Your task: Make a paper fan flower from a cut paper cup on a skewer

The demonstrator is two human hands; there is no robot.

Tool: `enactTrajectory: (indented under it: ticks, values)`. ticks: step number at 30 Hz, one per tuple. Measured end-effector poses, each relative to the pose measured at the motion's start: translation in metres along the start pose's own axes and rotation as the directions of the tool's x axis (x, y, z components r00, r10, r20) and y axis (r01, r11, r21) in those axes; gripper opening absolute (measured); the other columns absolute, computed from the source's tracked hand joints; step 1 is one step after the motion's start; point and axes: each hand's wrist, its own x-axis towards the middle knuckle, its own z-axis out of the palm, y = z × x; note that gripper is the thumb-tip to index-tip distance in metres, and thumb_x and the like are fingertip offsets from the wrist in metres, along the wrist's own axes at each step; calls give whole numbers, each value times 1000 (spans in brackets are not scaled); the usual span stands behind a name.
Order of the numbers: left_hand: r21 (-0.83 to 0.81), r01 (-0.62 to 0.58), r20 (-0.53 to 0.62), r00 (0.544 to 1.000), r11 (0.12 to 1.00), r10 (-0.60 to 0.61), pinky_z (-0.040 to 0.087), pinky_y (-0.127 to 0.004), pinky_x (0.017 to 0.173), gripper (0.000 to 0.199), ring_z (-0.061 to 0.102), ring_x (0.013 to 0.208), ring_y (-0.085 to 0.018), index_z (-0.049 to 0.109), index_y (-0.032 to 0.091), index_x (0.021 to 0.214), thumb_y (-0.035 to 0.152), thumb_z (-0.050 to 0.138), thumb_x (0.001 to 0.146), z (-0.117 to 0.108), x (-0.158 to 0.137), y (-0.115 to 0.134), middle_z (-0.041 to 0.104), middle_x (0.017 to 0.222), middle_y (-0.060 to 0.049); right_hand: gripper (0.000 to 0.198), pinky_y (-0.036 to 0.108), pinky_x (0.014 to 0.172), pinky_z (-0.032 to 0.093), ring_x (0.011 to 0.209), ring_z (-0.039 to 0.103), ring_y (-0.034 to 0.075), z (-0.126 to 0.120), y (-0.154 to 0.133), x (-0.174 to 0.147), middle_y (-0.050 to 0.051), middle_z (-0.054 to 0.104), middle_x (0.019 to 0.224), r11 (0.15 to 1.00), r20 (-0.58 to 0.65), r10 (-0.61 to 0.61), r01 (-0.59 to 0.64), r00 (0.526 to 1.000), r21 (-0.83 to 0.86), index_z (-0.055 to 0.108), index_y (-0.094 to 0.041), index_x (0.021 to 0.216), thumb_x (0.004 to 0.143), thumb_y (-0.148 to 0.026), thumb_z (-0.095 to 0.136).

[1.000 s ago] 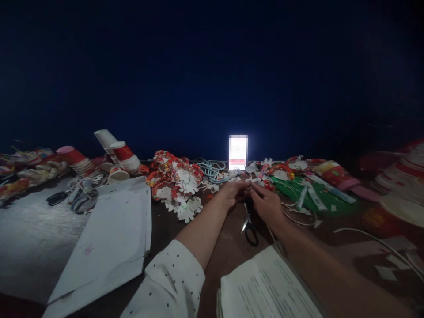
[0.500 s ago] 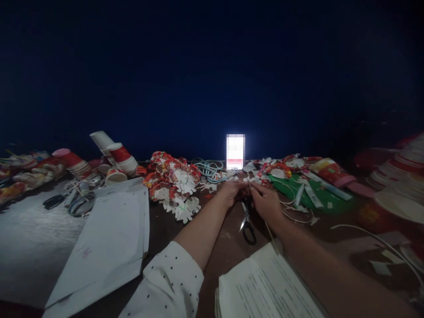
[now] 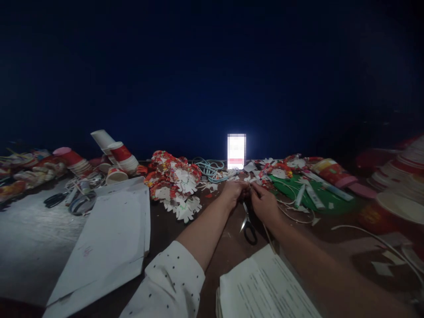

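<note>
At centre frame, the left hand (image 3: 236, 192) and right hand (image 3: 264, 205) are nearly meeting; whether either grip is clamping anything, I cannot tell. Both should be avoiding the scissors (image 3: 247, 219) below.

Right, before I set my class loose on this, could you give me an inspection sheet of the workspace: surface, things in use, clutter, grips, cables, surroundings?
Surface: brown tabletop, scattered with paper scraps.
Things in use: scissors just below the hands, black handle towards the wearer; printed pages nearer still.
Clutter: paper cups, white sheets and red-and-white cutouts on the left; tubes on a green sheet on the right.
Grips: left grip and right grip close together; what their fingers hold is too small to tell.
Cables: pale blue cord looped at the back; pale cable curving on the right.
Surroundings: dark blue backdrop; bright, blurred panel.
</note>
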Motion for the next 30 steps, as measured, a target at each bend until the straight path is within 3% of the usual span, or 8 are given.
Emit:
enactTrajectory:
  ticks: [12,20,30]
  values:
    - [-11,9,-58,998,1000,-10,40,-20,50,26,46,45,-6,58,14,58,12,80,70,3,-3,3,52,50,3,49,37,85,54,93,71,26,2,1,1,14,77,108,998,-30,0,2,1000,60,75,-11,119,84,-34,50]
    - [-6,-10,-28,1000,1000,10,34,-19,45,25,46,44,-6,57,15,60,15,80,71,-2,8,-4,52,51,3,59,30,56,50,51,60,17,-1,-4,-2,7,76,80,981,40,116,-121,992,149,70,-12,129,82,-44,54]
    - [-108,47,105,994,993,-36,34,-18,46,23,47,46,-6,59,13,66,17,79,75,-10,15,-6,55,54,2,59,27,48,46,46,55,14,2,-2,0,4,74,75,952,24,127,-128,992,278,72,-13,126,78,-45,57]
